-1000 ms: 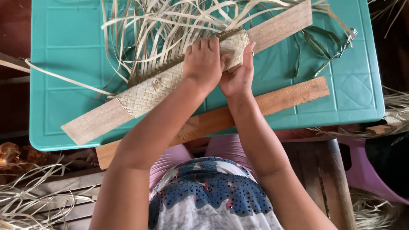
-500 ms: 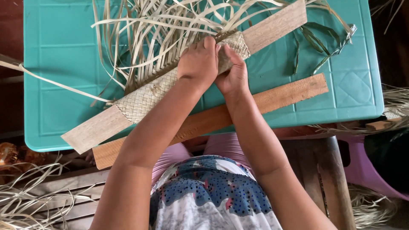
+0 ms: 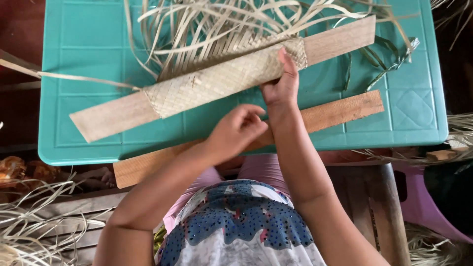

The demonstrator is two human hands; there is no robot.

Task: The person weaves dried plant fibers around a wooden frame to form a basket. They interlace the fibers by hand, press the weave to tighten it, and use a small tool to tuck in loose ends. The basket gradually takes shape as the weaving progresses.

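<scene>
Two long pale wooden boards lie on the teal plastic table (image 3: 414,113): the upper board (image 3: 340,39) wears one tan woven palm-strip sleeve (image 3: 221,79). Your right hand (image 3: 282,88) presses its edge; your left hand (image 3: 236,130) hovers loosely curled, empty, over the lower board (image 3: 345,111).

head camera | looks steeply down, close over the teal table (image 3: 79,148) | table edge toward 12 o'clock | person's torso at 6 o'clock
</scene>
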